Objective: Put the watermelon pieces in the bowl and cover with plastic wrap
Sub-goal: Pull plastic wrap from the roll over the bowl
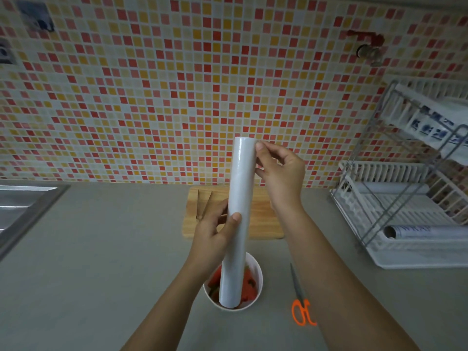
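Grey table (101,262): left hand (215,231) gripping plastic wrap roll (239,211), right hand (281,173) pinching its top; roll hiding part of bowl (257,277), watermelon pieces (249,285).

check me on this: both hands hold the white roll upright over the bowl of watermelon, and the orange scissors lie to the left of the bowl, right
Not quite. In the head view the orange scissors lie to the right of the bowl, not the left. The rest holds: left hand and right hand hold the white roll upright over the watermelon.

White plastic wrap roll (238,219) upright above white bowl (257,282) holding red watermelon pieces (249,285)
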